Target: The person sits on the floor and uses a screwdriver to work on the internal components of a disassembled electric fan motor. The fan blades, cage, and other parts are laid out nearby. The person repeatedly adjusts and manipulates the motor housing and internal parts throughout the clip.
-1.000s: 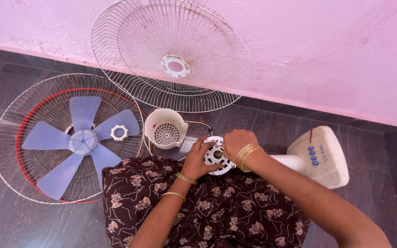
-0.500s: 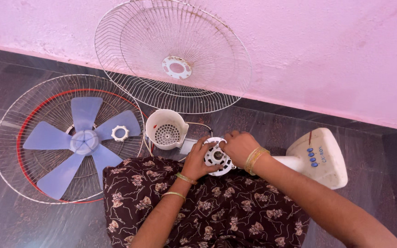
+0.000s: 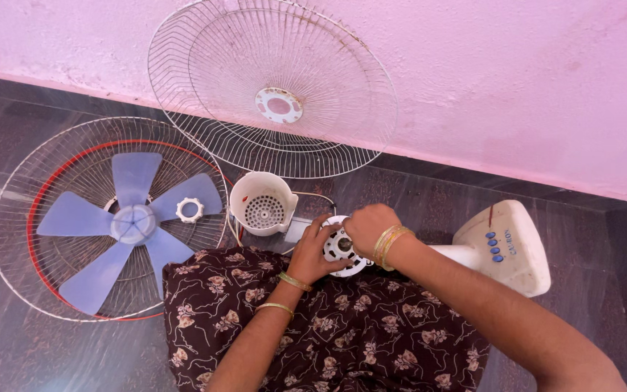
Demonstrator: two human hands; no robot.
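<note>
The fan is largely dismantled: both grilles [image 3: 270, 101], blade [image 3: 128, 221] and rear cover [image 3: 263, 203] are laid aside; the motor [image 3: 339, 247] is clasped by left hand [image 3: 312, 250] and right hand [image 3: 368, 229].

Soft, even daylight fills the scene; the pink wall [image 3: 517, 87] is bright, without glare. Faint shadows lie under the leaning wire guard [image 3: 270, 94]. The dark floor [image 3: 9, 152] shows a dull sheen. Focus is sharp; straight lines bend slightly near the edges.

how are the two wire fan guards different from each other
The guard on the floor lies flat, has a red rim and holds the blue blade. The guard against the wall leans upright, holds nothing and has a round centre plate. Both are round white wire.
</note>
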